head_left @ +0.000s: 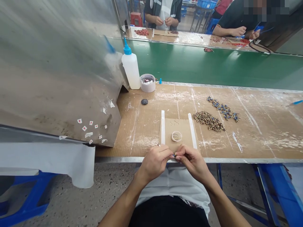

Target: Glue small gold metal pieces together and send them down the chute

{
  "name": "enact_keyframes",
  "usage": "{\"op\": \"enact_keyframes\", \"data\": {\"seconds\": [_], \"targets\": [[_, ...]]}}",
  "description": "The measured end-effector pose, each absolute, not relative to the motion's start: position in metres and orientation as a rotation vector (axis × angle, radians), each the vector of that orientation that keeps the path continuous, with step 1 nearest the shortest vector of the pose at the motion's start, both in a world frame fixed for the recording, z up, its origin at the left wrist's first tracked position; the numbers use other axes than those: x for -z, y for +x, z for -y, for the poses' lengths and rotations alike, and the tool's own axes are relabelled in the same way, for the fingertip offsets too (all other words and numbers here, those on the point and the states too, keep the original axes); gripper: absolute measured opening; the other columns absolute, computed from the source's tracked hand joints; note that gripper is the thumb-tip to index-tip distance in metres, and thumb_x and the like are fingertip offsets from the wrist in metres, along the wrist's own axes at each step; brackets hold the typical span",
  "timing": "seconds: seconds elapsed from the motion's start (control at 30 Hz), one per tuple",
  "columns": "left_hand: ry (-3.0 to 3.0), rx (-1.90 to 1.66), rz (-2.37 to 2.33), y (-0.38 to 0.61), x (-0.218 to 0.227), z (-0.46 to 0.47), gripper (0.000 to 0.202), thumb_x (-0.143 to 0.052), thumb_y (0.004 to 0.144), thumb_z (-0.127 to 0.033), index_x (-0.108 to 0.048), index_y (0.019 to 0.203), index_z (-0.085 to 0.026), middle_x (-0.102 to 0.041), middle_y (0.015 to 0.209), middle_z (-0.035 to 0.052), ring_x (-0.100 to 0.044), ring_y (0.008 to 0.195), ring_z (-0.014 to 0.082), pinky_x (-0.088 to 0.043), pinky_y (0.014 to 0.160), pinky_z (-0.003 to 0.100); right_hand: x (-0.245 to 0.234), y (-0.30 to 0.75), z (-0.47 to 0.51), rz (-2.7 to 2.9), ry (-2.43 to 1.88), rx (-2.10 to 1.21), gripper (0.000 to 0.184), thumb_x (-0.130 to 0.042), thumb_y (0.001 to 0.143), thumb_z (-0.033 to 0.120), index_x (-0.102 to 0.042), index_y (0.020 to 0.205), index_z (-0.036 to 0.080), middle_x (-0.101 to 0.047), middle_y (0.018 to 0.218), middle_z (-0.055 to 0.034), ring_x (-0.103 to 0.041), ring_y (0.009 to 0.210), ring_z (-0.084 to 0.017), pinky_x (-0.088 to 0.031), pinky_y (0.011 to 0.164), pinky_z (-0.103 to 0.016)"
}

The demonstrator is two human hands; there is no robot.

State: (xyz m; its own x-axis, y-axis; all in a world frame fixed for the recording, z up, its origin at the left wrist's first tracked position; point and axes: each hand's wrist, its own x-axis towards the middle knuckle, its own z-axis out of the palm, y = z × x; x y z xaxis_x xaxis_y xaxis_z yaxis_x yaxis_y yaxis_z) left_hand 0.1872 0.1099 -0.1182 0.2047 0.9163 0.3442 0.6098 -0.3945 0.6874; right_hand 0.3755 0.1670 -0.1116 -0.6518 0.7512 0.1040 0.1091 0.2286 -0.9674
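Note:
My left hand (158, 160) and my right hand (191, 160) meet at the table's front edge, fingertips pinched together. Between them is a small part with blue and brass colours (174, 155), mostly covered by the fingers. Just beyond the hands, a small round clear dish (176, 136) with a thin strand across it sits on a cardboard sheet (174, 126) taped down with white strips. To the right lies a heap of small brass-coloured parts (208, 120). Behind that heap, a looser row of blue and brass parts (223, 107) is spread out.
A white bottle with a blue nozzle (131, 69), a tape roll holding scraps (147, 83) and a dark round lump (144, 101) stand at the back left. A metal panel (59, 78) borders the left. Behind runs a green belt (180, 63), with two people working across it.

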Motion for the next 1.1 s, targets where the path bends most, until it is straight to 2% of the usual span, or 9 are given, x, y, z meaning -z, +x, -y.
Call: {"op": "enact_keyframes", "data": {"seconds": [0.43, 0.53, 0.63, 0.77, 1.1], "targets": [[2.208, -0.991, -1.455, 0.189, 0.118, -0.109, 0.026, -0.045, 0.094, -0.012, -0.057, 0.071, -0.015, -0.053, 0.068, 0.0013, -0.048, 0.064, 0.0139, -0.035, 0.06, 0.025, 0.099, 0.374, -0.174, 2.175, -0.793, -1.372, 0.027, -0.053, 0.096, 0.021, -0.043, 0.071, 0.017, -0.052, 0.07, 0.0005, -0.048, 0.064, -0.013, -0.035, 0.06, -0.023], [2.192, -0.983, -1.446, 0.188, 0.118, -0.109, 0.024, -0.045, 0.095, -0.012, -0.058, 0.074, -0.015, -0.054, 0.07, 0.0016, -0.048, 0.065, 0.014, -0.036, 0.06, 0.026, 0.101, 0.374, -0.174, 2.125, -0.813, -1.414, 0.025, -0.055, 0.096, 0.024, -0.048, 0.073, 0.017, -0.054, 0.071, -0.0003, -0.05, 0.065, -0.013, -0.038, 0.061, -0.023], [2.131, -0.973, -1.412, 0.186, 0.114, -0.11, 0.021, -0.046, 0.097, -0.015, -0.06, 0.082, -0.015, -0.057, 0.074, 0.0022, -0.051, 0.068, 0.0141, -0.037, 0.062, 0.025, 0.104, 0.375, -0.174, 1.958, -0.808, -1.592, 0.021, -0.056, 0.097, 0.03, -0.055, 0.081, 0.017, -0.058, 0.077, -0.0024, -0.055, 0.068, -0.014, -0.044, 0.063, -0.025], [2.042, -0.956, -1.374, 0.185, 0.108, -0.111, 0.019, -0.046, 0.099, -0.022, -0.061, 0.091, -0.015, -0.06, 0.08, 0.0031, -0.053, 0.074, 0.0149, -0.04, 0.068, 0.026, 0.107, 0.377, -0.174, 1.756, -0.781, -1.747, 0.019, -0.058, 0.096, 0.033, -0.057, 0.086, 0.017, -0.059, 0.083, -0.0035, -0.058, 0.071, -0.014, -0.048, 0.064, -0.025], [2.104, -0.907, -1.357, 0.185, 0.109, -0.112, 0.023, -0.043, 0.099, -0.019, -0.055, 0.08, -0.015, -0.053, 0.074, 0.002, -0.047, 0.067, 0.0138, -0.035, 0.062, 0.026, 0.107, 0.379, -0.175, 1.732, -0.774, -1.81, 0.02, -0.06, 0.095, 0.035, -0.058, 0.086, 0.017, -0.057, 0.081, -0.0033, -0.054, 0.068, -0.013, -0.045, 0.062, -0.024]]}}
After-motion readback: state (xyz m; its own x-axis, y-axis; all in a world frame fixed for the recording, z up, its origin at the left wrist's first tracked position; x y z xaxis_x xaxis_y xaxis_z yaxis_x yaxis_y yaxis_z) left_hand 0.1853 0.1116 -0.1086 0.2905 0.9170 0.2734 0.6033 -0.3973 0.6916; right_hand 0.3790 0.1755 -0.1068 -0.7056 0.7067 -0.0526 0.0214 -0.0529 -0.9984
